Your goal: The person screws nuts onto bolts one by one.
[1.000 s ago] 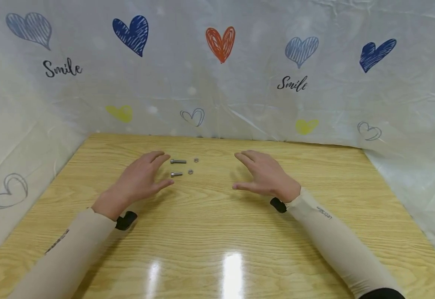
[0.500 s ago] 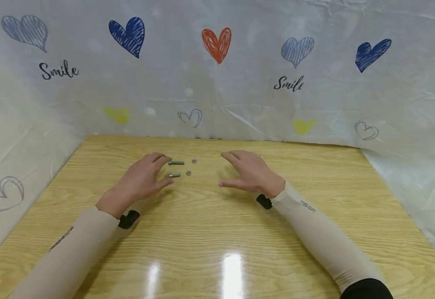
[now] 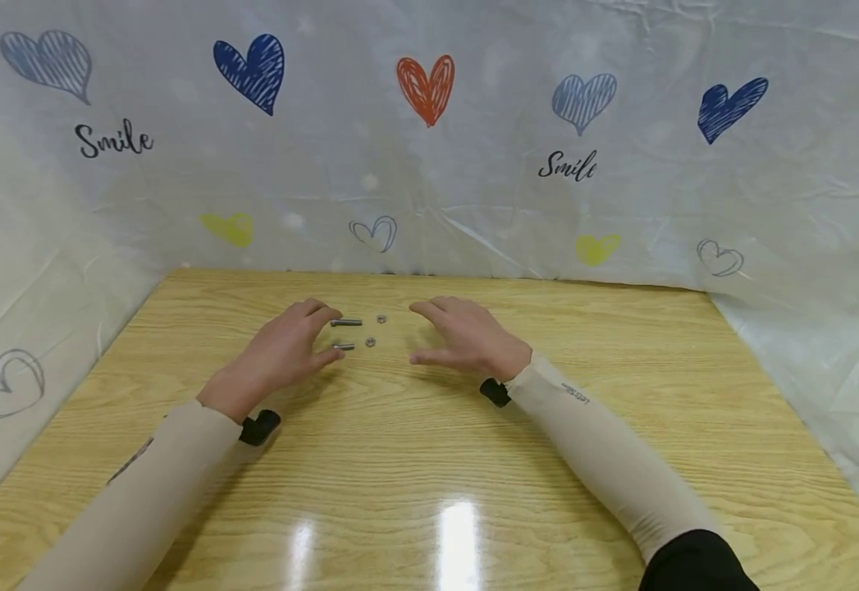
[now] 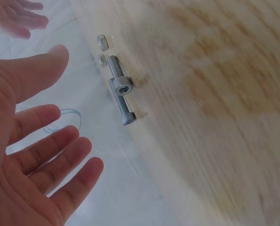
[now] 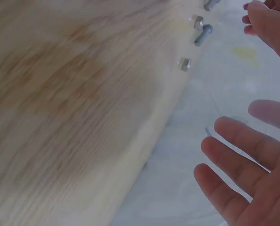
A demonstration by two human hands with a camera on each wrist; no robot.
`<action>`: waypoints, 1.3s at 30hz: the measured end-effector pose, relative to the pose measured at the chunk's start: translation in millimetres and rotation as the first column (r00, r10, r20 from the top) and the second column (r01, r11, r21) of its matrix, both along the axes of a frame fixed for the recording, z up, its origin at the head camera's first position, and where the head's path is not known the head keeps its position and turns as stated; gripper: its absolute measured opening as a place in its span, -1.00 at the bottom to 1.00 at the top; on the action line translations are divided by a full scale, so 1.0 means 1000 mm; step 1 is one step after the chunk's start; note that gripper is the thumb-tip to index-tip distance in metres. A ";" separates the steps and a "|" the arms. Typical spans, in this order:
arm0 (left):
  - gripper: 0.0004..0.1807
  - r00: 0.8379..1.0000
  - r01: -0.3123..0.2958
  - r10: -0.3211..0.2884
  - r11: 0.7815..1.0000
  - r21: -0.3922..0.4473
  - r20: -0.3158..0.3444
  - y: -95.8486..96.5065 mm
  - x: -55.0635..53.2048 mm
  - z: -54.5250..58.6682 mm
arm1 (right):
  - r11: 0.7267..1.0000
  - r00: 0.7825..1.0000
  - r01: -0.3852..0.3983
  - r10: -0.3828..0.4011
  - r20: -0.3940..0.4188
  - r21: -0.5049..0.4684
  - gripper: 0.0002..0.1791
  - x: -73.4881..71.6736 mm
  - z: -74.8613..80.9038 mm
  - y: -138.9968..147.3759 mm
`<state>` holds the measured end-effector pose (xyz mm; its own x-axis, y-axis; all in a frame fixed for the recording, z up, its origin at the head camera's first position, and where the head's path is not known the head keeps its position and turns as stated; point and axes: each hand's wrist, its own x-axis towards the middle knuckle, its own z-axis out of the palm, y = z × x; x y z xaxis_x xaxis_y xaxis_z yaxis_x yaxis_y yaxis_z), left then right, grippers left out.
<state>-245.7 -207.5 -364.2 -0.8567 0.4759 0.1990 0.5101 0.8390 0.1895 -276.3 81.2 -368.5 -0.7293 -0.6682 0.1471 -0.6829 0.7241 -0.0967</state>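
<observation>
Light fingertips would serve best here, I'd say, pinching by the heads: small round bolts could easily roll at a nudge. The longer bolt and shorter bolt lie on the worktop by the left hand; far nut and near nut sit toward the right hand. Both hands hover palms inward, thumbs spread from fingers, holding nothing.
</observation>
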 end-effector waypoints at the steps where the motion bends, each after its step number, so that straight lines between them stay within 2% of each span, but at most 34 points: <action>1: -0.39 1.000 -0.001 0.001 1.000 0.001 0.004 0.000 -0.001 0.000 | 1.000 1.000 0.000 0.000 0.011 -0.002 -0.07 -0.001 0.000 -0.003; 10: -0.41 0.999 -0.029 0.029 1.000 -0.005 0.040 0.000 -0.006 -0.002 | 0.999 0.997 -0.016 0.019 0.079 -0.032 -0.12 -0.013 -0.002 -0.022; 17: -0.41 0.996 -0.038 0.037 0.999 0.010 0.086 -0.001 -0.008 -0.002 | 0.999 0.990 -0.020 0.026 0.141 -0.046 -0.15 -0.016 0.000 -0.034; 25: -0.42 0.993 -0.042 0.039 0.999 0.024 0.110 -0.002 -0.012 -0.003 | 0.995 0.983 -0.053 0.068 0.169 -0.090 -0.25 -0.020 0.000 -0.047; 32: -0.43 0.984 -0.046 0.036 0.998 0.050 0.176 -0.002 -0.012 -0.004 | 0.987 0.966 -0.052 0.088 0.244 -0.150 -0.34 -0.024 -0.006 -0.054; 39: -0.46 0.976 -0.058 0.043 0.996 0.067 0.214 -0.003 -0.015 -0.005 | 0.981 0.944 -0.066 0.121 0.308 -0.185 -0.39 -0.029 -0.007 -0.061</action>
<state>-260.7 -210.5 -368.9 -0.9057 0.4219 0.0428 0.4090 0.8426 0.3502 -305.7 20.5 -375.5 -0.6921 -0.7208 0.0363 -0.6606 0.6125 -0.4341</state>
